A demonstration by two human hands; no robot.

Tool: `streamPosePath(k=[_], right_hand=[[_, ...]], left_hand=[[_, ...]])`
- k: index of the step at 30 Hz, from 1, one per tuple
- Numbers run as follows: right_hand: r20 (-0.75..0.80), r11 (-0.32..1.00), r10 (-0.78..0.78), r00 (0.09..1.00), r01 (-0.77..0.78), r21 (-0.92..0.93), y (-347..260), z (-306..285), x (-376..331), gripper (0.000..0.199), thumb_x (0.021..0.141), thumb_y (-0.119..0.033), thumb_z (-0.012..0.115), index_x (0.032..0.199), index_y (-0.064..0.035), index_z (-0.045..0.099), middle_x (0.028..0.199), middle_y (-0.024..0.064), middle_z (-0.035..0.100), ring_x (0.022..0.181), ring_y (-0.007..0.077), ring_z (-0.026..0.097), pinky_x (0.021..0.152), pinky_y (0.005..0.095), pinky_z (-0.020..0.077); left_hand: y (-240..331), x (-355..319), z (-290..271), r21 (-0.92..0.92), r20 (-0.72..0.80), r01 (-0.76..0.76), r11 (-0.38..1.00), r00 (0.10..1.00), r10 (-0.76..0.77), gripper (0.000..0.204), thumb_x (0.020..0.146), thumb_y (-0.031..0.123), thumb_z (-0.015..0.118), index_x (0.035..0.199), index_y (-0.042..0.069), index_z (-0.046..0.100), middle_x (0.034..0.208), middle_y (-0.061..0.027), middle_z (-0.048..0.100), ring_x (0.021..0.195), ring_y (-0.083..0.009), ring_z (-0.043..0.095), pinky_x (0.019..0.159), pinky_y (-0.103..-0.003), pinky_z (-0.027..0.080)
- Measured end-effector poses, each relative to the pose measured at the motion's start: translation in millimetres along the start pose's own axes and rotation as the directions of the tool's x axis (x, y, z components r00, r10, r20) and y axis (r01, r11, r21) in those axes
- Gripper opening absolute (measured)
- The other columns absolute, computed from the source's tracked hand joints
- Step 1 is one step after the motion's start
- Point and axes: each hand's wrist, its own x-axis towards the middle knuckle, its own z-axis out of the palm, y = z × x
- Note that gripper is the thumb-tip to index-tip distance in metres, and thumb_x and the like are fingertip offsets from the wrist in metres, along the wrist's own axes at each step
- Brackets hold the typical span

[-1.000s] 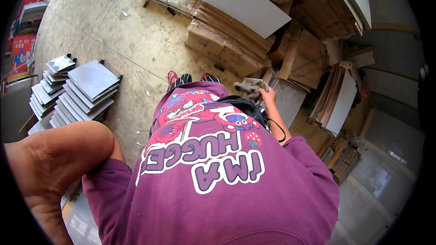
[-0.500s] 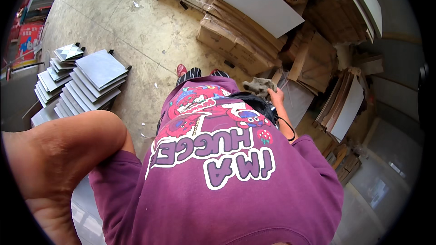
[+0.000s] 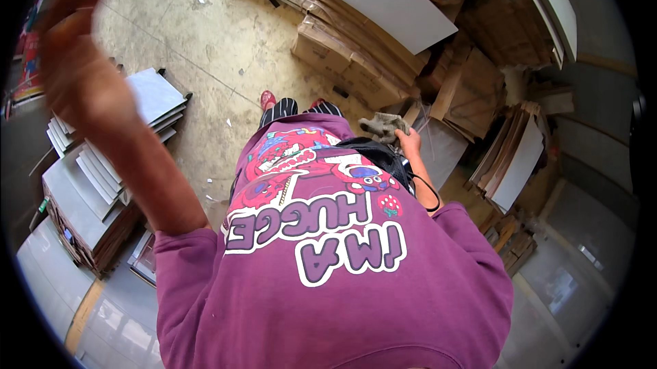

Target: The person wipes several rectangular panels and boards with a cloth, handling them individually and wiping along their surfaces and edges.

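At the upper left my left hand (image 3: 82, 78) is raised, with its forearm in front of the stacked tiles. Motion smears its fingers, so I cannot tell whether they are closed or hold anything. Beside my right hip, my right hand (image 3: 410, 144) is closed on a grey, worn-looking work glove (image 3: 384, 127), which hangs out past the fingers. A black bag (image 3: 378, 153) lies against my waist, close to that hand. A thin dark cord (image 3: 431, 187) loops by the right forearm.
Grey sample tiles (image 3: 152, 92) stand in stepped stacks at the left. Long cardboard cartons (image 3: 356, 68) and a large white panel (image 3: 383, 3) lie ahead to the right. More upright cartons (image 3: 472, 92) and leaning boards (image 3: 518, 174) line the right side. Paper scraps dot the concrete floor (image 3: 198, 47).
My left hand has swung up and forward from low at the left, uncovering more tile stacks and a pale surface below. My right hand keeps hold of the glove with little movement.
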Motion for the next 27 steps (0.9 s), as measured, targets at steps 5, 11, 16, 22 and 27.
streamPosePath(k=[5,11,16,22,27], right_hand=[[0.051,0.987,-0.036,0.998,0.027,0.161,-8,8,12,0.027,0.071,-0.020,0.064,0.091,-0.0026,0.063,0.075,0.0015,0.062,0.065,0.0096,0.054,0.059,0.0247,0.0447],[0.130,0.933,-0.121,0.984,0.068,0.354,-73,5,11,0.029,0.071,-0.021,0.067,0.093,-0.0014,0.063,0.079,0.0002,0.062,0.070,0.0073,0.054,0.065,0.0243,0.0446],[0.247,0.853,-0.157,0.956,0.006,0.522,-131,4,-2,0.029,0.074,-0.019,0.067,0.096,-0.0007,0.061,0.085,-0.0009,0.062,0.075,0.0066,0.054,0.069,0.0221,0.0444],[0.338,0.797,-0.228,0.913,-0.025,0.604,-189,12,-20,0.032,0.076,-0.016,0.067,0.103,-0.0004,0.058,0.090,0.0006,0.061,0.079,0.0073,0.054,0.073,0.0229,0.0450],[0.423,0.793,-0.231,0.876,-0.083,0.604,-223,20,-27,0.029,0.076,-0.016,0.067,0.100,-0.0016,0.059,0.090,0.0006,0.062,0.080,0.0077,0.055,0.071,0.0232,0.0458]], left_hand=[[-39,-154,52,-0.047,0.293,0.895,0.443,0.436,-0.851,0.014,0.084,0.008,0.055,0.096,0.004,0.062,0.086,-0.0025,0.061,0.078,-0.0095,0.056,0.071,-0.023,0.046],[-3,-244,117,0.183,0.677,0.950,0.253,0.065,-0.733,0.018,0.082,0.006,0.057,0.100,0.003,0.059,0.086,-0.0032,0.062,0.077,-0.0079,0.057,0.069,-0.022,0.046],[4,-242,147,0.191,0.810,0.939,0.286,0.014,-0.587,0.030,0.079,0.007,0.061,0.108,0.005,0.054,0.086,-0.0026,0.060,0.070,-0.0078,0.053,0.065,-0.022,0.044],[-16,-227,163,0.111,0.861,0.863,0.492,0.164,-0.482,0.047,0.071,0.013,0.067,0.114,0.006,0.049,0.096,-0.0110,0.054,0.084,-0.0204,0.054,0.073,-0.029,0.045],[-45,-226,170,0.080,0.906,0.843,0.532,0.161,-0.391,0.049,0.071,0.019,0.069,0.113,0.005,0.049,0.101,-0.0125,0.053,0.083,-0.0229,0.054,0.072,-0.031,0.045]])
